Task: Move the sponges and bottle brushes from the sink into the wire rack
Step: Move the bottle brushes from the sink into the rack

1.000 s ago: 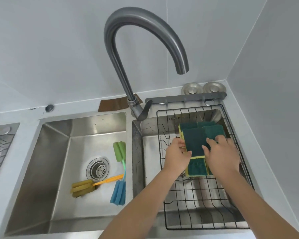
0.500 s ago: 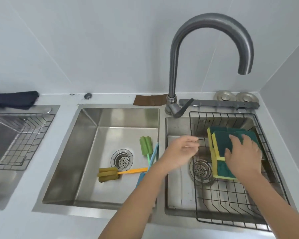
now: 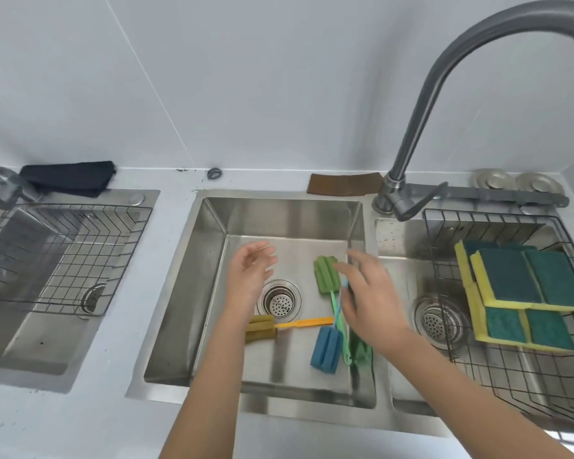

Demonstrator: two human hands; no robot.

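Note:
Three bottle brushes lie in the middle sink (image 3: pixel 212 293): a green-headed one (image 3: pixel 326 274), a blue-headed one (image 3: pixel 326 350) and an olive-headed one (image 3: pixel 260 327) with an orange handle. Several yellow and green sponges (image 3: pixel 524 286) are stacked in the black wire rack (image 3: pixel 478 376) over the right basin. My left hand (image 3: pixel 251 276) hovers open above the drain, holding nothing. My right hand (image 3: pixel 368 294) is open with spread fingers just right of the green brush, over the brush handles, gripping nothing.
A tall curved faucet (image 3: pixel 421 104) rises between the middle and right basins. A second sink with a wire rack (image 3: pixel 57 260) sits at the left, a dark cloth (image 3: pixel 68 177) behind it. A brown pad (image 3: pixel 343 185) lies behind the middle sink.
Both hands left the sponges in the wire rack and moved left over the middle sink. The view has swung left as well.

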